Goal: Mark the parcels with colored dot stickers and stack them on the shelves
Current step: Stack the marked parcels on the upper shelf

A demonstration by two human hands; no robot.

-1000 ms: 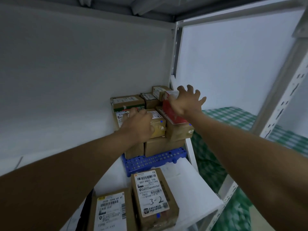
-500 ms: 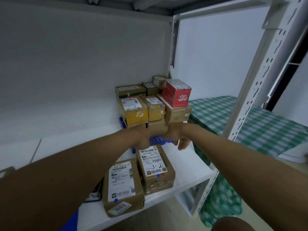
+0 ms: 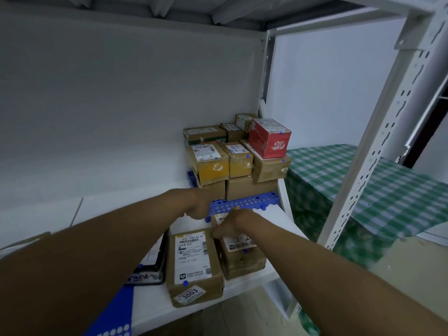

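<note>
Your right hand [image 3: 229, 225] curls around the brown box [image 3: 242, 253]; the left hand [image 3: 197, 209] looks shut, empty. Lift it flat beside the red box [image 3: 269, 139].

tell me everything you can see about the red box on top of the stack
The red cardboard box is roughly cube-shaped, with a white shipping label on its top face, a small blue dot sticker by the top's right corner and a white printed design on its front. It sits upright, closed, on a brown cardboard parcel at the right end of the stacked parcels, near the shelf's rear right corner. Neither hand touches it.
</note>
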